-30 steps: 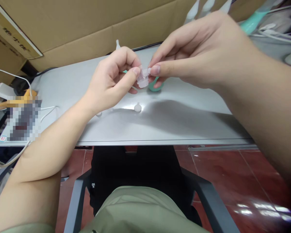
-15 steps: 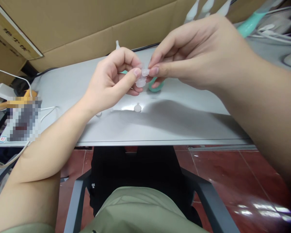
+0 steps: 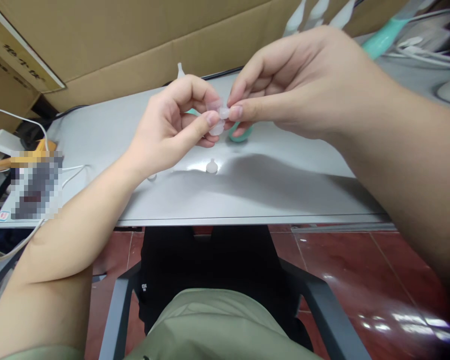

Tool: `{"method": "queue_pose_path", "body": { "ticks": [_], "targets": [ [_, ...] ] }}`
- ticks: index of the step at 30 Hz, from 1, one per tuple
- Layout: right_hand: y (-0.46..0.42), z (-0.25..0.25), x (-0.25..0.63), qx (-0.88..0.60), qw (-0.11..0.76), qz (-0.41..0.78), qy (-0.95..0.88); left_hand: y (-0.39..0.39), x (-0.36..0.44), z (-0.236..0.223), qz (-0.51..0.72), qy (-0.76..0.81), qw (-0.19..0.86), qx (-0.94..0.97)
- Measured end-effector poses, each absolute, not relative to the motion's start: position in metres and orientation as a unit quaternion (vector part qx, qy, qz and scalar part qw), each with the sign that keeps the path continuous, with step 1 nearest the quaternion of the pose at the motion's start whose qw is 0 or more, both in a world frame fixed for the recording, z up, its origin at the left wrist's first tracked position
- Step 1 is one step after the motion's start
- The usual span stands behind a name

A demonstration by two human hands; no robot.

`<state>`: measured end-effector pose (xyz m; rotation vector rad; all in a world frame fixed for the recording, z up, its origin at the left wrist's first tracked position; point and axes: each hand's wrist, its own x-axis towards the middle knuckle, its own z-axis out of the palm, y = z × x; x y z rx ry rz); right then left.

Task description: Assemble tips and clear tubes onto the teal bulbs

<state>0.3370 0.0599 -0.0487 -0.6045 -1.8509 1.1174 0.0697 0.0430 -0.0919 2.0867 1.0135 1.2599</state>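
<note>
Above the grey table (image 3: 270,190), my left hand (image 3: 168,130) pinches a small translucent plastic piece (image 3: 218,128) between thumb and forefinger. My right hand (image 3: 303,85) meets it from the right, its thumb and forefinger closed on another small clear part (image 3: 224,112) pressed against the first. A teal ring-shaped piece (image 3: 243,133) lies on the table just behind my fingers, partly hidden. A second translucent cap (image 3: 211,166) rests on the table below the hands.
Large cardboard boxes (image 3: 116,45) stand along the table's far edge. A white charger (image 3: 0,142) and cables lie at the left. White nozzle-like parts (image 3: 318,12) and a teal item (image 3: 382,37) sit at the back right. Another small clear piece (image 3: 152,176) lies by my left wrist.
Both hands have stayed together over the table, shifting slightly left and up. The clear parts between the fingertips have been drawn closer together.
</note>
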Motion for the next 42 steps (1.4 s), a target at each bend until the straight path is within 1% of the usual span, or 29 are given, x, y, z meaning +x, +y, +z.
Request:
{"method": "queue_pose_path", "body": {
  "ticks": [5,9,18,23,28,34,37,42],
  "targets": [
    [0.065,-0.05,0.341,-0.237,0.414,0.457,-0.751,0.045,0.068,-0.093,0.468,0.352,0.25,0.771],
    [0.068,-0.051,0.343,-0.23,0.403,0.45,-0.763,0.045,0.069,-0.093,0.455,0.376,0.25,0.768],
    [0.072,-0.054,0.344,-0.219,0.387,0.455,-0.771,0.045,0.068,-0.094,0.457,0.363,0.255,0.771],
    [0.066,-0.055,0.334,-0.211,0.426,0.476,-0.74,0.043,0.064,-0.093,0.458,0.348,0.263,0.775],
    [0.06,-0.054,0.329,-0.206,0.452,0.487,-0.718,0.053,0.066,-0.091,0.478,0.295,0.286,0.776],
    [0.06,-0.063,0.329,-0.187,0.492,0.392,-0.754,0.06,0.069,-0.1,0.502,0.33,0.278,0.749],
    [0.053,-0.064,0.327,-0.218,0.499,0.357,-0.759,0.06,0.07,-0.101,0.495,0.33,0.273,0.755],
    [0.044,-0.062,0.326,-0.275,0.489,0.288,-0.776,0.048,0.075,-0.089,0.49,0.309,0.252,0.775]
  ]
}}
